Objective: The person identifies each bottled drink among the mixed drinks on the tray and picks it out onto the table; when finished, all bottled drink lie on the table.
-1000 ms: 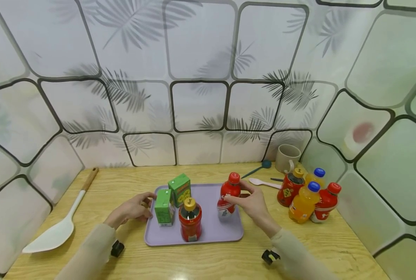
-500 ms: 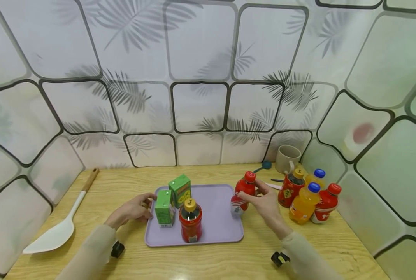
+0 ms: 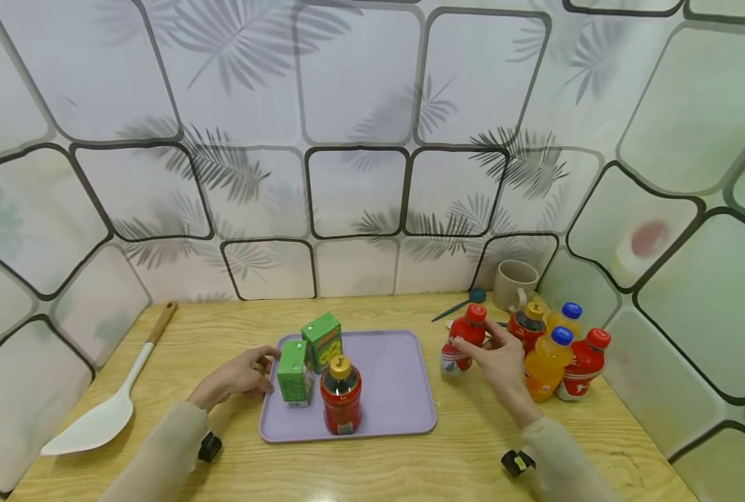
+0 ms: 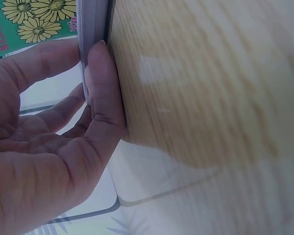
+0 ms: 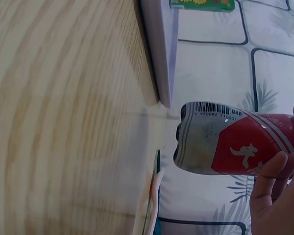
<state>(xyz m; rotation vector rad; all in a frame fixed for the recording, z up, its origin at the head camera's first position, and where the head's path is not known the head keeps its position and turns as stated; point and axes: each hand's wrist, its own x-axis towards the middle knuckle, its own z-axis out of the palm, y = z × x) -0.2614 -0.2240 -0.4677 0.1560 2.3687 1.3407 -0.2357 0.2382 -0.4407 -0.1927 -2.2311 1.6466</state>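
Observation:
My right hand (image 3: 500, 364) grips a red-capped plastic drink bottle (image 3: 462, 343) by its upper part. The bottle leans slightly, and the right wrist view shows its base (image 5: 196, 142) raised off the wooden table, just past the tray's right edge. My left hand (image 3: 240, 375) pinches the left rim of the lilac tray (image 3: 397, 394), thumb and fingertips meeting at the rim (image 4: 91, 29) in the left wrist view. Two green drink cartons (image 3: 295, 380) stand on the tray's left side. In front of them, a dark drink bottle (image 3: 341, 403) with a yellow cap and red label stands upright.
At right stand several bottles: an orange drink (image 3: 546, 366) with a blue cap, another red-capped one (image 3: 582, 366) and others. Behind are a beige mug (image 3: 510, 284), a dark teal spoon (image 3: 463, 304) and a pale utensil partly hidden. A white turner (image 3: 105, 418) lies at far left.
My right hand has carried the red-capped bottle rightward from over the tray to beyond its right edge. The left hand and the tray have stayed put.

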